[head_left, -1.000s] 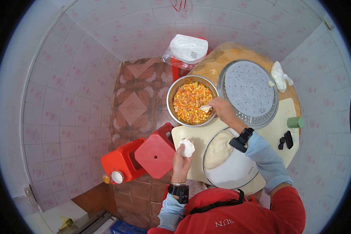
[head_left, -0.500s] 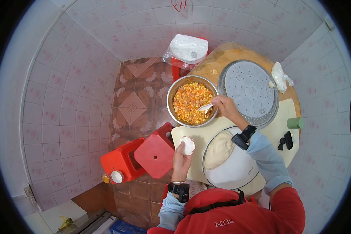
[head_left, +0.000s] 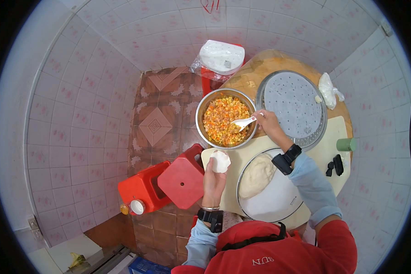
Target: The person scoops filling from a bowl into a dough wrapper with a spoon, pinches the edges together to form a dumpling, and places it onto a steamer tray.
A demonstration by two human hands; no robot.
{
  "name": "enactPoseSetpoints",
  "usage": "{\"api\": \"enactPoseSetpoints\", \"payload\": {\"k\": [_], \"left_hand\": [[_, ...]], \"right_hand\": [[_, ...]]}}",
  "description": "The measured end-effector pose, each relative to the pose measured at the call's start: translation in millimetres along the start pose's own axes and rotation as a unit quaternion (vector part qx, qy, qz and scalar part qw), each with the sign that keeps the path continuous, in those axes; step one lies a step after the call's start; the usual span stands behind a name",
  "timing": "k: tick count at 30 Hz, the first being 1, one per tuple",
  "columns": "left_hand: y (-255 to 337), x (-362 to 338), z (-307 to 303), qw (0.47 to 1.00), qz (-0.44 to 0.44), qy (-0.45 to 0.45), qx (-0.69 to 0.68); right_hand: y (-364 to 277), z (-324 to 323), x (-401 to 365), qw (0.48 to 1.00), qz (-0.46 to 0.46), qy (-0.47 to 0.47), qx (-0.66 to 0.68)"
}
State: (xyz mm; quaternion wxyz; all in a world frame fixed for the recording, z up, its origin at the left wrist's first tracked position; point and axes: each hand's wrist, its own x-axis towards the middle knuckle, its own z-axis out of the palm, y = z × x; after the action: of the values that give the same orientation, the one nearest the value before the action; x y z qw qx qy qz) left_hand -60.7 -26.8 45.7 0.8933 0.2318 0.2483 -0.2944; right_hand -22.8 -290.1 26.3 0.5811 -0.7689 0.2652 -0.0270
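The left grip, palm upturned, holds a pale dough disc on its fingers, thumb at the edge; compared with half a second earlier, it has advanced towards the metal bowl, so that disc and mixture now lie nearer each other, though apart. The right grip, closed on the handle of a white spoon, has drawn slightly outward, exposing more handle; the spoon's tip remains in the diced mixture, left of this grip. No mixture is visible on the disc. The dough mass lies nearer the body than the right grip.
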Motion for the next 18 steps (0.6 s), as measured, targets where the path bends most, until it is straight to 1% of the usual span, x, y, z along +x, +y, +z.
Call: {"api": "enactPoseSetpoints", "payload": {"k": [2,4,5,6,7,9,10,12,13,14,16,18], "left_hand": [[0.3,6.4,4.1,0.999,0.002,-0.04,0.003],[-1.1,12.1,10.4,0.999,0.006,-0.051,-0.001],[-1.9,14.4,13.5,0.998,0.006,-0.063,-0.004],[-3.0,16.1,16.4,0.998,0.008,-0.063,-0.005],[-4.5,17.6,19.9,0.999,0.005,-0.051,-0.014],[-8.4,19.1,29.6,0.999,-0.001,-0.043,-0.025],[-9.6,18.1,35.2,0.998,-0.005,-0.057,-0.028],[-11.5,16.5,38.9,0.997,-0.009,-0.071,-0.029],[-12.2,16.0,39.3,0.996,-0.01,-0.086,-0.035],[-13.0,15.4,39.4,0.994,-0.01,-0.102,-0.041],[-15.1,13.6,40.3,0.995,-0.01,-0.088,-0.033],[-15.7,10.5,41.4,0.997,-0.01,-0.075,-0.026]], "right_hand": [[-14.0,-4.6,-4.9,1.0,-0.009,-0.009,-0.002],[-34.8,-10.6,-13.2,1.0,-0.017,-0.019,-0.004],[-46.6,-13.2,-19.5,0.999,-0.032,-0.042,-0.006],[-56.8,-14.9,-26.1,0.997,-0.046,-0.063,-0.007],[-65.2,-13.9,-33.8,0.997,-0.047,-0.064,-0.009],[-80.5,-8.8,-53.0,0.982,-0.179,-0.047,-0.048],[-87.9,-6.2,-61.9,0.982,-0.178,-0.045,-0.05],[-98.2,0.2,-77.9,0.954,-0.282,-0.03,-0.101],[-98.4,1.8,-83.5,0.94,-0.31,-0.037,-0.137],[-100.0,3.0,-89.0,0.94,-0.309,-0.037,-0.136],[-104.6,4.3,-98.8,0.889,-0.407,-0.025,-0.208],[-106.5,4.5,-106.7,0.89,-0.41,-0.026,-0.199]]}}
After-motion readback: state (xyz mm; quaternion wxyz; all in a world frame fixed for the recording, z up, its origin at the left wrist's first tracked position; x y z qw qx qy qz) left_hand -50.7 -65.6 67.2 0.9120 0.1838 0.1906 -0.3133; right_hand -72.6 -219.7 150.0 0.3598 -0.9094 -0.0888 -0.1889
